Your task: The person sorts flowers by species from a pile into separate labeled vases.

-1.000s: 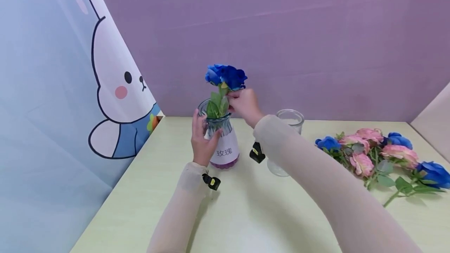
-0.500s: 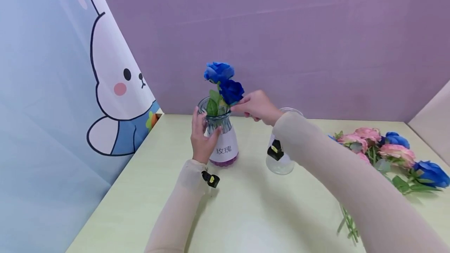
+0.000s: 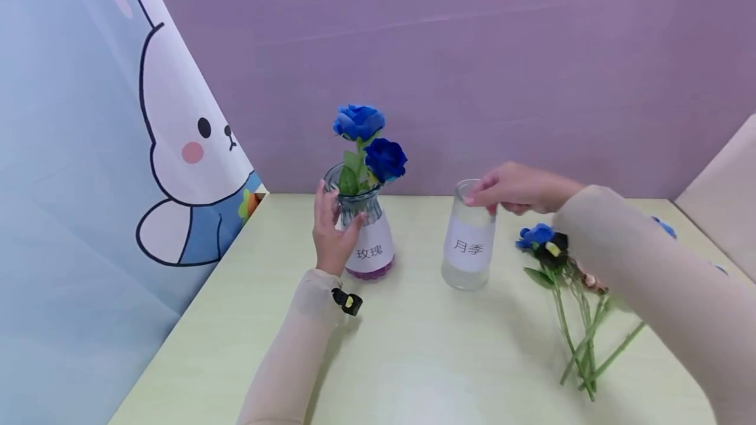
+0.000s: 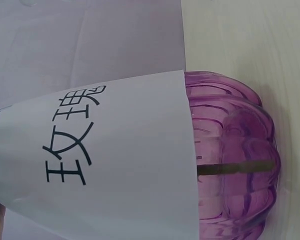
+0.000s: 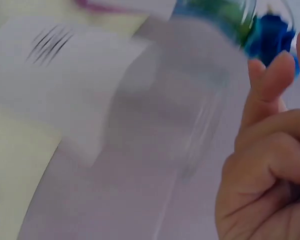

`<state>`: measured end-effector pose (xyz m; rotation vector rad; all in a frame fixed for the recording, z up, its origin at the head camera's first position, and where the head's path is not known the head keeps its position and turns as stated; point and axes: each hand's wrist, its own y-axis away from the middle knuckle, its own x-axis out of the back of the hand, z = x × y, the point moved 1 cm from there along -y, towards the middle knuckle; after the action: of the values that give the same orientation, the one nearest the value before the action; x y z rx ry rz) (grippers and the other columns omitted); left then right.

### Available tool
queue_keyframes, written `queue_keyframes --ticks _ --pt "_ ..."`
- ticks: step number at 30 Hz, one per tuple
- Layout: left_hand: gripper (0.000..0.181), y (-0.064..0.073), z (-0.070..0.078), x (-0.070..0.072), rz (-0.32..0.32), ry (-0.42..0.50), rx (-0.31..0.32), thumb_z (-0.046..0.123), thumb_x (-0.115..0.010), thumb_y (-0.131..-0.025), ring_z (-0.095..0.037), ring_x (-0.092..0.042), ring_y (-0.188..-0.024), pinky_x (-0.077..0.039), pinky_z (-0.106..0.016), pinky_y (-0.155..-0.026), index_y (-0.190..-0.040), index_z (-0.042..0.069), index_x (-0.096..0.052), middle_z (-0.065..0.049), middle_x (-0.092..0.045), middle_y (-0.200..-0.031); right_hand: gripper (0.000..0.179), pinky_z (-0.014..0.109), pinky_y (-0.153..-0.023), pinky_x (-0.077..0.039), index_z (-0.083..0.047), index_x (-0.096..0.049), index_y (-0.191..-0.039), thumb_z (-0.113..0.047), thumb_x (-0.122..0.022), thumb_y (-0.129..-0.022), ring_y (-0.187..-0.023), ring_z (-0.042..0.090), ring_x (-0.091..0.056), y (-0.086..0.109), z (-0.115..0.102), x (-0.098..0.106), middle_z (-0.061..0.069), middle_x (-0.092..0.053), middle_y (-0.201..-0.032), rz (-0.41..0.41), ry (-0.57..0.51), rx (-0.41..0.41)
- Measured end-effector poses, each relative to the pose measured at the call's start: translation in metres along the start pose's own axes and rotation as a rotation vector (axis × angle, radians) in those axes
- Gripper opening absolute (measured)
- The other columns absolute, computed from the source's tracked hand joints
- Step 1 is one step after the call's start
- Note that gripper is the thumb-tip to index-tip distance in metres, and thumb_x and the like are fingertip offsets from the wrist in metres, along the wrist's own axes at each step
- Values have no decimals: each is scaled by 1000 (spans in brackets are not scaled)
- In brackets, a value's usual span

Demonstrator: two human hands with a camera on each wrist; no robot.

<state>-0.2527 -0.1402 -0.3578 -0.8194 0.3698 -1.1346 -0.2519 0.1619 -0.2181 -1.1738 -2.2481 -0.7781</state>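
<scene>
My left hand (image 3: 334, 236) grips the neck of a glass vase (image 3: 361, 197), blue above and purple at its foot, with a white paper label. Two blue roses (image 3: 386, 159) stand in it, one higher than the other. In the left wrist view a stem (image 4: 235, 167) shows through the vase's purple base (image 4: 230, 120). My right hand (image 3: 522, 187) is in the air, overlapping the rim of a clear glass vase (image 3: 466, 274) in the head view. Its fingers are loosely bent with nothing between them, as the right wrist view also shows.
Right of the clear vase lies a pile of flowers, with a blue rose (image 3: 536, 235) and several green stems (image 3: 581, 346) showing. My right sleeve (image 3: 644, 274) hides most of the pile. A purple backdrop (image 3: 449, 71) rises behind the table (image 3: 425, 359).
My right hand has let go of the lower blue rose and moved right, from the first vase to the clear vase. That rose has sunk lower. My left hand keeps its grip.
</scene>
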Motion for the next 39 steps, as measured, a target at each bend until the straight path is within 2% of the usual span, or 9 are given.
queue_keyframes --ticks 8,12,16,21,27,29,32,39 --pt "49 1 -2 5 7 -34 -3 4 -72 -84 -44 -47 -124 -42 -43 -103 -124 1 -45 -19 -22 -155 34 18 -40 -33 4 -65 -105 -26 -64 -92 -42 4 -32 36 72 34 -1 -50 -58 -13 -49 -106" --pt "48 1 -3 6 10 -23 -3 4 -72 -84 -44 -47 -124 -42 -43 -103 -124 1 -45 -19 -21 -155 30 18 -41 -34 1 -67 -105 -26 -62 -93 -41 4 -32 51 105 42 1 -57 -63 -41 -102 -172" --pt "49 0 -3 6 11 -18 -16 3 -72 -84 -45 -48 -123 -42 -44 -102 -124 0 -45 -20 -21 -154 18 18 -42 -32 -7 -65 -90 -25 -62 -93 -43 4 -32 60 136 41 -1 -59 -68 -53 -142 -235" --pt "50 -3 -3 5 13 -10 -23 1 -72 -83 -46 -49 -121 -43 -44 -102 -125 0 -45 -21 -22 -154 24 19 -43 -32 -15 -57 -70 -25 -67 -89 -43 5 -33 60 161 27 -4 -55 -60 -16 -129 -271" --pt "49 -4 -1 2 -4 -11 2 5 -73 -84 -44 -48 -123 -41 -42 -104 -125 2 -45 -18 -21 -155 31 17 -44 -31 -14 -59 -63 -26 -65 -91 -44 4 -32 53 177 0 -6 -48 -53 -35 -67 -305" --pt "49 -4 -2 2 -4 -7 10 5 -72 -84 -43 -47 -124 -41 -42 -104 -125 2 -45 -17 -21 -155 36 16 -44 -30 -15 -53 -59 -26 -64 -91 -44 4 -32 53 182 -9 -6 -45 -51 -37 -34 -301" --pt "49 -2 -2 1 3 6 10 4 -72 -84 -43 -47 -125 -41 -42 -104 -125 2 -45 -18 -20 -155 38 16 -44 -31 -15 -54 -56 -27 -65 -90 -45 4 -32 53 190 -24 -6 -46 -51 -29 -4 -316" --pt "50 -1 -1 -1 6 -18 -7 4 -72 -84 -44 -48 -123 -42 -42 -103 -125 1 -44 -18 -21 -155 36 17 -45 -31 -13 -57 -57 -27 -68 -88 -45 4 -32 53 202 -45 -5 -46 -50 -9 -17 -368"
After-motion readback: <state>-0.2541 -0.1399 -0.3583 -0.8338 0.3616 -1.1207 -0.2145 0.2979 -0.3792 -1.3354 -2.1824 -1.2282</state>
